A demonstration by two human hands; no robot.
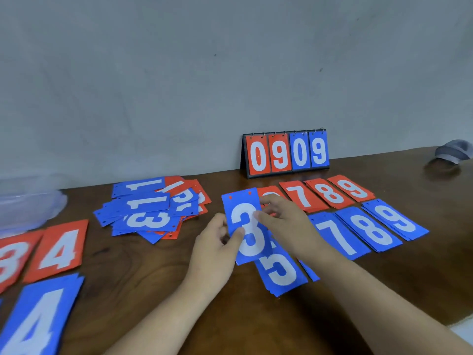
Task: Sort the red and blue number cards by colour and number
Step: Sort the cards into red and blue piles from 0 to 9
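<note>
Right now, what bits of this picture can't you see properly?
All in the head view:
- Red card behind the blue 3 card: its number is covered by that card and the right hand.
- Blue card under the right forearm: only a corner shows.
- Red 3 card: cut off by the left edge, blurred.
- Clear plastic thing: too blurred to name.

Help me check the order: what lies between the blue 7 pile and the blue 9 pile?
The blue 8 pile, seen in the head view.
</note>
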